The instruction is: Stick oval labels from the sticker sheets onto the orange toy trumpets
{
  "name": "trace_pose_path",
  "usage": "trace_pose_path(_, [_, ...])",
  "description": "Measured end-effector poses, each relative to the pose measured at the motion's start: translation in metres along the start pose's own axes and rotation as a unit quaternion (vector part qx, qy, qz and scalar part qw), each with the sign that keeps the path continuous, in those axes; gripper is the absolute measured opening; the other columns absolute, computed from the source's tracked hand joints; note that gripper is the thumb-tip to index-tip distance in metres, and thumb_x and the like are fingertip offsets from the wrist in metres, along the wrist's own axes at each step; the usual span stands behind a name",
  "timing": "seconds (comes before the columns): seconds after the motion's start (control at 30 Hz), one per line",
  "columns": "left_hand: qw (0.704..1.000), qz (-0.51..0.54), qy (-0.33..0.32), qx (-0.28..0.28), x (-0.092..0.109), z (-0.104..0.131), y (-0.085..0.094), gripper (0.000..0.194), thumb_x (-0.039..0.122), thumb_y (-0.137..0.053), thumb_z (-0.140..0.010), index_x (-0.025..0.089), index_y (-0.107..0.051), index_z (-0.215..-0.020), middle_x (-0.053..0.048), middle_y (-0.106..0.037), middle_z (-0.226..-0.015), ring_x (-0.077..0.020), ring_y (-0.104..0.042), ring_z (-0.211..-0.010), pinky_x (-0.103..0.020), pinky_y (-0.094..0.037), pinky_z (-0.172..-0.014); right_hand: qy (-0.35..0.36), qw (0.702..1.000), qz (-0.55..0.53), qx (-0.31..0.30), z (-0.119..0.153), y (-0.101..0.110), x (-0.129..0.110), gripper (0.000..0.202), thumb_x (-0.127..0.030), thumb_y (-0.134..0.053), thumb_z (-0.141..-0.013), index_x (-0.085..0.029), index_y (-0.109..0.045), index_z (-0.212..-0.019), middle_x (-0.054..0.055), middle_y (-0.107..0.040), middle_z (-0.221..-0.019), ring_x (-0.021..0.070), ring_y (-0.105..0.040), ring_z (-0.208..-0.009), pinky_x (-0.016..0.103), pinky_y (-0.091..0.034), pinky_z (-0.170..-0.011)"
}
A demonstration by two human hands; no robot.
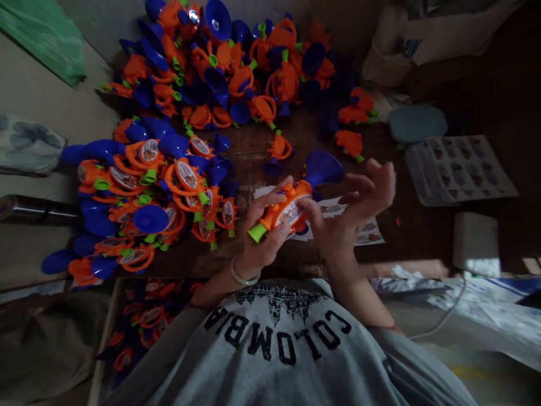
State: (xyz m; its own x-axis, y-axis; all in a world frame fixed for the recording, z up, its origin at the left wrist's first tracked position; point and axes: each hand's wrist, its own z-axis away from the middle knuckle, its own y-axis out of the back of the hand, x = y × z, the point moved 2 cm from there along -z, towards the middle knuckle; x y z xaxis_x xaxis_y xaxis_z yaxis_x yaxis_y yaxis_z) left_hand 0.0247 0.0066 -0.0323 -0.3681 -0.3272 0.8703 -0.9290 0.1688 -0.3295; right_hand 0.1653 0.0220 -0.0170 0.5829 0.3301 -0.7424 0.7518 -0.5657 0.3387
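Observation:
An orange toy trumpet [301, 192] with a blue bell and a green mouthpiece is held in my left hand [262, 228], bell toward the upper right. On its flat face is an oval picture sticker [291, 213]. The thumb of my right hand [344, 217] presses on the sticker's right end, while the other fingers are raised and apart. Beneath the trumpet, sticker sheets [368, 232] lie on the dark table, partly hidden by the hands.
Trumpets with stickers [186, 173] are heaped at the left, plain ones [287, 82] at the back. More sticker sheets [465, 169], a pale blue lid [417, 123] and a white box [477, 239] are at the right. A box of trumpets [105, 344] stands below the table edge.

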Motion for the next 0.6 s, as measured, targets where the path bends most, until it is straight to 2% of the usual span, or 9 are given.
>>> trace_pose_path(0.03, [1.000,-0.005,0.004,0.002,-0.001,0.001,0.000,0.034,0.032,-0.067,-0.098,0.035,-0.061,-0.131,-0.003,-0.060,-0.156,-0.0299,-0.052,-0.152,-0.056,-0.042,-0.129,0.005,1.000,0.015,-0.015,-0.003,-0.002,0.005,0.097,-0.058,-0.082,-0.082,-0.032,-0.030,-0.160,0.019,-0.039,-0.159,0.0393,-0.055,-0.134,0.056,-0.059,-0.096])
trace_pose_path(0.1, [0.999,-0.044,0.000,0.010,0.000,0.002,0.006,0.033,0.035,-0.067,-0.098,0.035,-0.061,-0.130,-0.004,-0.060,-0.156,-0.0313,-0.054,-0.150,-0.058,-0.045,-0.126,0.034,0.998,0.043,-0.038,-0.009,-0.005,0.018,0.099,-0.063,-0.077,-0.085,-0.030,-0.025,-0.163,0.020,-0.034,-0.163,0.0443,-0.040,-0.151,0.065,-0.050,-0.112])
trace_pose_path(0.2, [0.976,-0.189,-0.088,0.069,0.021,-0.007,0.036,0.030,0.037,-0.068,-0.098,0.034,-0.061,-0.127,-0.002,-0.058,-0.157,-0.0336,-0.047,-0.155,-0.062,-0.041,-0.128,0.077,0.993,0.080,-0.026,-0.016,-0.007,0.045,0.095,-0.063,-0.072,-0.089,-0.023,-0.027,-0.163,0.024,-0.038,-0.160,0.0442,-0.037,-0.153,0.069,-0.036,-0.125])
trace_pose_path(0.27, [0.916,-0.326,-0.188,0.141,0.050,-0.019,0.071,0.032,0.038,-0.070,-0.097,0.032,-0.062,-0.128,-0.002,-0.055,-0.160,-0.0335,-0.040,-0.159,-0.061,-0.030,-0.135,0.065,0.991,0.105,-0.058,-0.018,-0.010,0.067,0.091,-0.062,-0.068,-0.092,-0.020,-0.029,-0.163,0.025,-0.043,-0.157,0.0435,-0.043,-0.150,0.069,-0.034,-0.125])
trace_pose_path(0.33, [0.830,-0.457,-0.267,0.176,0.083,-0.033,0.111,0.040,0.039,-0.075,-0.094,0.029,-0.064,-0.131,-0.003,-0.048,-0.166,-0.0336,-0.034,-0.162,-0.060,-0.023,-0.138,0.032,0.984,0.130,-0.114,-0.018,-0.015,0.088,0.086,-0.061,-0.066,-0.093,-0.018,-0.035,-0.160,0.026,-0.045,-0.155,0.0438,-0.044,-0.149,0.068,-0.037,-0.124])
trace_pose_path(0.37, [0.805,-0.503,-0.264,0.174,0.097,-0.041,0.133,0.047,0.040,-0.079,-0.091,0.031,-0.064,-0.134,0.000,-0.044,-0.169,-0.0321,-0.029,-0.164,-0.057,-0.018,-0.141,0.015,0.979,0.145,-0.142,-0.018,-0.017,0.096,0.084,-0.061,-0.066,-0.092,-0.017,-0.038,-0.159,0.027,-0.045,-0.156,0.0445,-0.043,-0.150,0.068,-0.037,-0.123])
trace_pose_path(0.43, [0.795,-0.555,-0.192,0.153,0.115,-0.054,0.174,0.060,0.040,-0.088,-0.084,0.032,-0.064,-0.138,0.007,-0.038,-0.171,-0.0330,-0.018,-0.168,-0.053,-0.006,-0.142,-0.014,0.963,0.184,-0.197,-0.018,-0.022,0.109,0.082,-0.060,-0.067,-0.090,-0.016,-0.044,-0.156,0.028,-0.043,-0.159,0.0470,-0.040,-0.151,0.072,-0.037,-0.120])
trace_pose_path(0.53, [0.798,-0.588,-0.044,0.123,0.117,-0.064,0.223,0.076,0.041,-0.100,-0.067,0.027,-0.069,-0.135,0.006,-0.039,-0.171,-0.0431,-0.006,-0.168,-0.060,0.006,-0.140,-0.051,0.928,0.239,-0.281,-0.020,-0.028,0.118,0.082,-0.057,-0.070,-0.088,-0.018,-0.045,-0.156,0.028,-0.042,-0.163,0.0502,-0.039,-0.152,0.078,-0.037,-0.115])
trace_pose_path(0.6, [0.796,-0.594,0.004,0.115,0.110,-0.064,0.242,0.084,0.043,-0.103,-0.060,0.023,-0.070,-0.134,0.002,-0.042,-0.170,-0.0476,-0.005,-0.166,-0.068,0.009,-0.136,-0.067,0.909,0.246,-0.329,-0.024,-0.031,0.120,0.085,-0.056,-0.072,-0.087,-0.020,-0.043,-0.158,0.027,-0.040,-0.166,0.0511,-0.038,-0.153,0.080,-0.038,-0.111])
